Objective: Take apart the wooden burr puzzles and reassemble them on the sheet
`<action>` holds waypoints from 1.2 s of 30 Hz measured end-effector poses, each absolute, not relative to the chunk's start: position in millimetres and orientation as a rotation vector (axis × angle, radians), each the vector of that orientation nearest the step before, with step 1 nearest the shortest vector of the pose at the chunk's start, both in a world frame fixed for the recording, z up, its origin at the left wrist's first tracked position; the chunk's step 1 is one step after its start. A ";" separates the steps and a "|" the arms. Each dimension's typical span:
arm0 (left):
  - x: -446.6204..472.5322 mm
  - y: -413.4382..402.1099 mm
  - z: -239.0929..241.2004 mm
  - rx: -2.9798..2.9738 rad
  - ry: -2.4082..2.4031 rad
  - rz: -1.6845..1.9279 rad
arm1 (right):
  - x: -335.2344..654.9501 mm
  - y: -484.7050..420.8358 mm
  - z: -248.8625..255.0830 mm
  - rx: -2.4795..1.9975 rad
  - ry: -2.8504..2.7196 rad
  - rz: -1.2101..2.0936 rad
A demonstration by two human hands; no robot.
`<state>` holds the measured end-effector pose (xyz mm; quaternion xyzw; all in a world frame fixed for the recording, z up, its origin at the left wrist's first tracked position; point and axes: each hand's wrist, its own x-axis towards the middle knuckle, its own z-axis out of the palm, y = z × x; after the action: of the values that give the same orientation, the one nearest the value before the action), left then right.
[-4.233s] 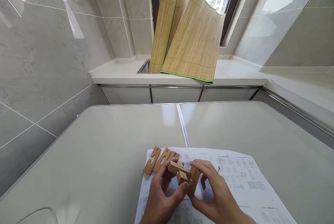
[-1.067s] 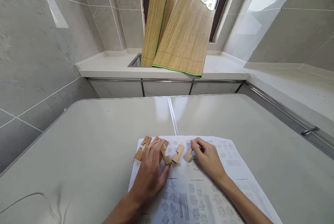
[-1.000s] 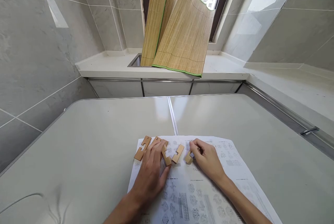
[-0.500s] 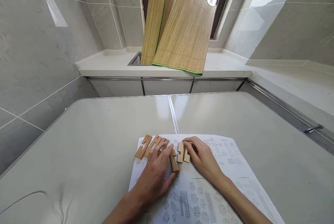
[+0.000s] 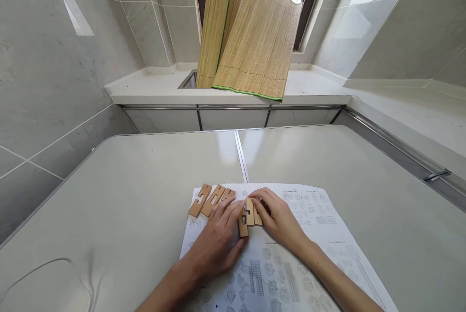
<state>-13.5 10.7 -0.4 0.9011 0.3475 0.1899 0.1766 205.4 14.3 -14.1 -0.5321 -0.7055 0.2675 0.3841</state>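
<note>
The little wooden pieces point(image 5: 249, 214) lie flat on the paper sheet point(image 5: 291, 263), near its far edge, in the middle of the tabletop point(image 5: 145, 181). Three of them sit side by side between my two hands. My left hand point(image 5: 222, 234) lies flat, and its fingers point(image 5: 233, 207) press on the left one of the three. My right hand point(image 5: 278, 217) comes in from the other side, and its fingers point(image 5: 259, 200) touch the right piece from the top. My fingers are spread a bit and push down. They are not closed around any piece.

Three more notched pieces point(image 5: 213, 199) lie in a slanted row just left of my left hand, touching each other.

What could go wrong? The paper is smooth and thin. If I push sideways too hard, it may slide or wrinkle, and the row would go crooked. A piece could also tip up on its edge or ride over the one next to it, because they are so close. My left wrist is near the slanted row, so I could bump it.

A second ago the three pieces were spread apart and lay at different slants. Now they stand straight and close together. My hands have come nearer to each other. A few seconds ago I held the pieces up in the air, locked together.

Behind the tabletop a bamboo mat point(image 5: 251, 35) leans against the window.
</note>
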 end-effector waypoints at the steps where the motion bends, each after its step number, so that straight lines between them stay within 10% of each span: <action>1: -14.3 11.4 1.3 2.554 0.952 0.525 | 206.2 14.1 -14.4 -1.354 -1.809 0.683; 36: -25.3 33.8 24.7 2.574 0.939 0.424 | 206.3 12.4 -18.3 -1.197 -1.829 0.662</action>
<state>-25.3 33.8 24.7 0.9126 0.3330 0.1503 0.1834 206.3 12.4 -18.3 -0.4765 -0.7283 0.2636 0.4160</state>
